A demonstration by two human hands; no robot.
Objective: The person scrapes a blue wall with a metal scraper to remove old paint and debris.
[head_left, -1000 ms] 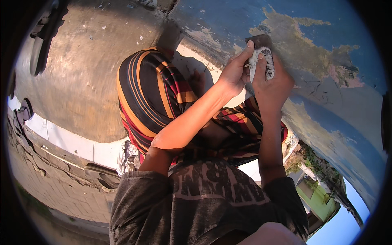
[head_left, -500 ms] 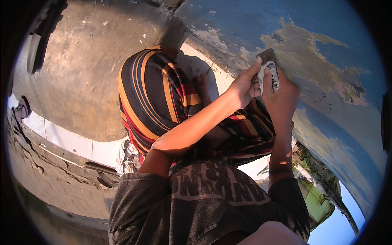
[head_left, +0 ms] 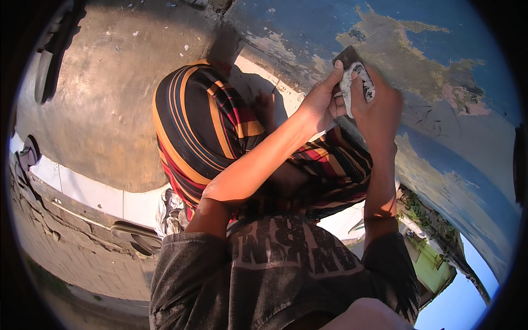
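From where I stand, both hands are closed together on a small block (head_left: pixel 358 83) with a dark end and a pale, dark-flecked face, held close in front of the peeling blue wall (head_left: pixel 456 27). I cannot tell whether it touches the wall. The left hand (head_left: pixel 320 102) pinches the block's side, thumb by the dark end; the right hand (head_left: pixel 380 107) grips the other side, its thumb on the pale face. Striped cloth (head_left: pixel 192 118) covers the person's legs, to the left of the wall. Farther left of the wall lies a crumpled whitish bundle (head_left: pixel 169 215), perhaps a bag; what is in it I cannot make out. A sandal (head_left: pixel 137 235) sits beside it, farther from the wall. Compared with half a second ago, the view has shifted, so the wall's tan patch (head_left: pixel 393 52) appears higher; against the wall, the block has hardly moved, and both hands have kept hold.
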